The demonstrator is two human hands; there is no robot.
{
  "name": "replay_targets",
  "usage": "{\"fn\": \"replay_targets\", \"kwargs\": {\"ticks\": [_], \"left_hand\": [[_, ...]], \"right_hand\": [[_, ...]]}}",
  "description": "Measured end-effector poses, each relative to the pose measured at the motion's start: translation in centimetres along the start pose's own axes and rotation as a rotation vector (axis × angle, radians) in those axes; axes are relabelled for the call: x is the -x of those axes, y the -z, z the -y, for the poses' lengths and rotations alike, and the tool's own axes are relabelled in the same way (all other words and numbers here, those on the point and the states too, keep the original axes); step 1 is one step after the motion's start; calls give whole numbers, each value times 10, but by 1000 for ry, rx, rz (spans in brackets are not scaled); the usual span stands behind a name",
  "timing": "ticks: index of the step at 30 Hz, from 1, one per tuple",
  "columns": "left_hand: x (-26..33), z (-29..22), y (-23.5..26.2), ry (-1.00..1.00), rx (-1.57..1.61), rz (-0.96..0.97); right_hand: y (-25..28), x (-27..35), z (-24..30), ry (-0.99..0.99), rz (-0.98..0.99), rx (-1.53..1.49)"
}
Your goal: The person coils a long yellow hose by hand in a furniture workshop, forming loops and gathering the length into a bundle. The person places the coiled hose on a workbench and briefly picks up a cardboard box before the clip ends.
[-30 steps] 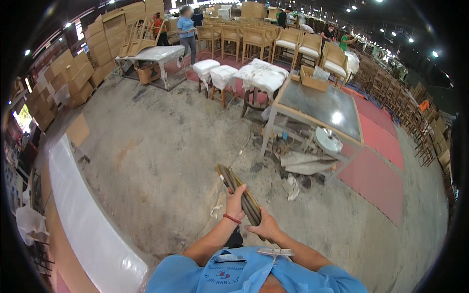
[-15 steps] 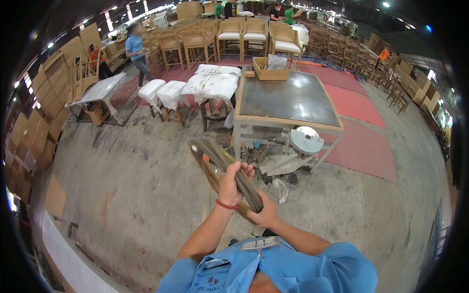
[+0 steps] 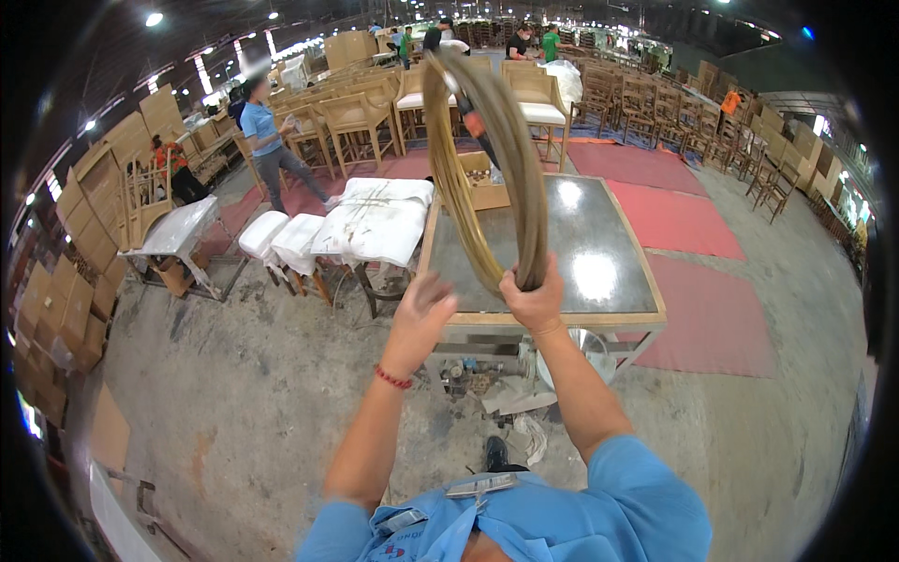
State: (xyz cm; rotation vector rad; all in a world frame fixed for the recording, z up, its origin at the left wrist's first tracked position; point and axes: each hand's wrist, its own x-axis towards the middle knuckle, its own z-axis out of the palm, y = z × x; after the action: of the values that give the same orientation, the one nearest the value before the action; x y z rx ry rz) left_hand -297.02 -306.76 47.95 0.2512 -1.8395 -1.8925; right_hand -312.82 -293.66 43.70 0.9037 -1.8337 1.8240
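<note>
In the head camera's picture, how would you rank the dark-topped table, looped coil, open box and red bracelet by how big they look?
Largest to smallest:
1. Dark-topped table
2. Looped coil, though being nearer the camera enlarges it
3. Open box, partly hidden
4. Red bracelet

Stained grey concrete floor (image 3: 243,356) left of the left hand (image 3: 419,317). Wood-edged, dark-topped rectangular table (image 3: 595,229) beyond the right hand (image 3: 536,302); flat red floor mats (image 3: 674,220) to its right, rows of brown wooden chairs (image 3: 676,114) farther out. Brown cardboard boxes (image 3: 56,314) far left; white lamps (image 3: 154,19) high above both.
</note>
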Motion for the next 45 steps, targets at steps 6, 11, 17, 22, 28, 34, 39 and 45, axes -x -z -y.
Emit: {"fn": "replay_targets", "kwargs": {"ticks": [6,11,17,22,28,34,39,45], "left_hand": [[38,183,91,524,-258,-264],[151,270,150,977,-385,-522],[198,328,153,1344,-376,-324],[178,369,155,1299,-142,-448],[163,368,173,1076,53,-588],[212,341,156,1304,-134,-668],[246,337,140,1472,-113,-626],[229,304,128,1255,-265,-699]], "right_hand": [[-18,-95,-99,-425,114,290],[30,-217,-75,-219,95,72],[57,-205,-122,-473,266,138],[22,-165,-177,-523,180,274],[73,-288,-123,-348,226,293],[78,-268,-129,-128,553,682],[28,-131,-268,-207,906,1008],[31,-16,-352,-439,1045,1191]]}}
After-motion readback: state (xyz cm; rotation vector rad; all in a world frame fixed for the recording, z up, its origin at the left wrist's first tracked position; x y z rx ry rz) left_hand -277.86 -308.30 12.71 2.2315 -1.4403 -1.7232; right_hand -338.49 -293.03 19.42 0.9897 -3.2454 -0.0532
